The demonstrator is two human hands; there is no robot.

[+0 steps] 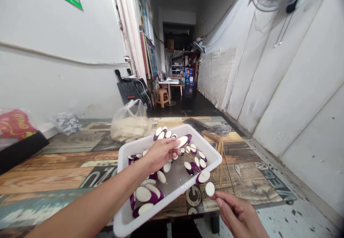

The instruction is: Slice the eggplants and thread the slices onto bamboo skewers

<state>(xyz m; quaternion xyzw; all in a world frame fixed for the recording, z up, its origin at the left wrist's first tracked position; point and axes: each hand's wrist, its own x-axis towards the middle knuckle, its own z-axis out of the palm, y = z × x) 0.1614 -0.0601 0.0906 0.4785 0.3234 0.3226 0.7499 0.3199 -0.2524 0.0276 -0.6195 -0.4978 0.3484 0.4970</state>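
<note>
A white plastic tub (124,180) holds many slanted pieces of purple-skinned eggplant with white cut faces. Over its far part, my left hand (163,153) pinches an eggplant piece (182,142) between thumb and fingers; more purple skin shows just behind it. My right hand (235,209), in front of the tub's near right corner, grips the end of a thin skewer. A round white eggplant slice (210,189) sits close to those fingertips, and another eggplant piece (203,176) is beside it at the tub's rim. Thin stick lines run toward my left hand.
Several bare bamboo skewers (220,159) lie on the wood-patterned table (67,170) right of the tub. Behind the tub stands a clear plastic bag (130,125) with pale contents. A grey crumpled item (220,129) lies at the back right, and a red package (17,123) at far left.
</note>
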